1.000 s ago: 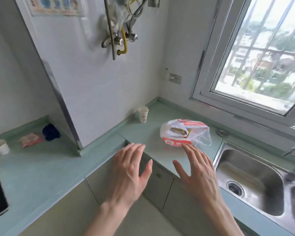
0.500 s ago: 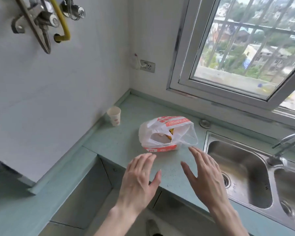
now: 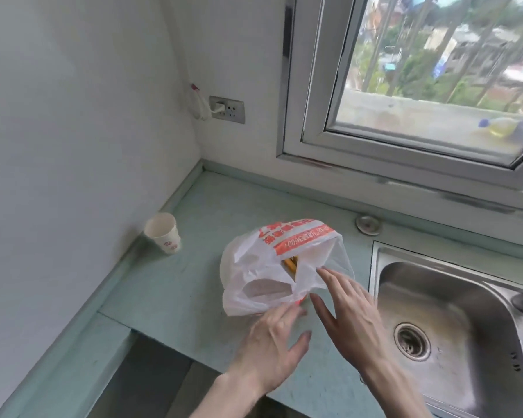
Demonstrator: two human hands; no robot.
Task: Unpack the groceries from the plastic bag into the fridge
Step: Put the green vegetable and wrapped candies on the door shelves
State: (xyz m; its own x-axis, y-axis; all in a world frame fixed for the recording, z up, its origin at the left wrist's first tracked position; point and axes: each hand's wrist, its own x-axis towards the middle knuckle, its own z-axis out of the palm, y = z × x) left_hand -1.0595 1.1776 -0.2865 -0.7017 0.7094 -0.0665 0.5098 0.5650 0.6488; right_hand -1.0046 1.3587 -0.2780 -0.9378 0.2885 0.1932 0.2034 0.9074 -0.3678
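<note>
A white plastic bag (image 3: 272, 267) with orange print lies on the pale green countertop (image 3: 178, 282) beside the sink. Something yellow-orange shows through its opening; the other contents are hidden. My left hand (image 3: 272, 342) reaches the bag's near bottom edge with fingers extended, and its fingertips touch the plastic. My right hand (image 3: 344, 309) is stretched out flat with its fingertips on the bag's right side near the opening. Neither hand grips the bag. No fridge is in view.
A paper cup (image 3: 163, 232) stands by the wall at the left. A steel sink (image 3: 453, 333) lies right of the bag, with a round metal cap (image 3: 368, 224) behind it. A wall socket (image 3: 227, 109) and a window (image 3: 420, 86) are above the counter.
The view has moved closer to the counter corner. Both hands have advanced from above the counter edge until their fingertips reach the bag.
</note>
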